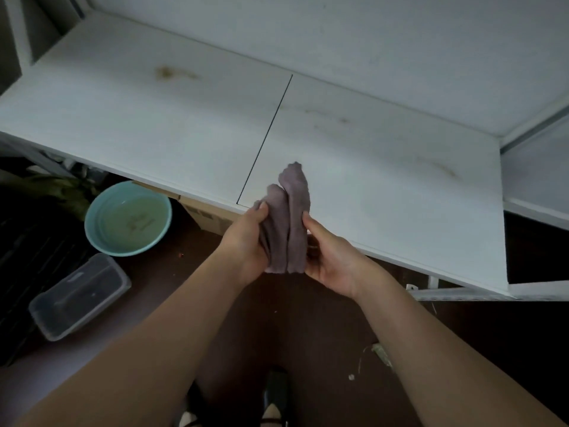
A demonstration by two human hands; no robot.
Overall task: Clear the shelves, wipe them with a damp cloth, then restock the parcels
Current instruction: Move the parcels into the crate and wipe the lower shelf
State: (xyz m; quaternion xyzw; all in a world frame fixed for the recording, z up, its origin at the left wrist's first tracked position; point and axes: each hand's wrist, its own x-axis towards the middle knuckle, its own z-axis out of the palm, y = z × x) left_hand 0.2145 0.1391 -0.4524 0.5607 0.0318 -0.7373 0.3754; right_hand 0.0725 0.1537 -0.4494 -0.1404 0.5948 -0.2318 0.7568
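Note:
A grey-purple cloth (pixel 288 217) is bunched into two upright folds just over the front edge of the white shelf (pixel 154 118). My left hand (pixel 246 241) grips its left side, thumb on top. My right hand (pixel 332 260) holds the right side, fingers curled behind the folds. The shelf board carries brownish stains at the back left, near the middle and at the right. A thin dark seam splits the board in two. No parcels lie on this shelf.
On the dark floor at the left stands a teal basin (pixel 127 218) with water. A clear plastic lidded box (pixel 81 295) sits in front of it. A cardboard box (pixel 209 215) shows under the shelf edge. Another white shelf (pixel 535 180) adjoins on the right.

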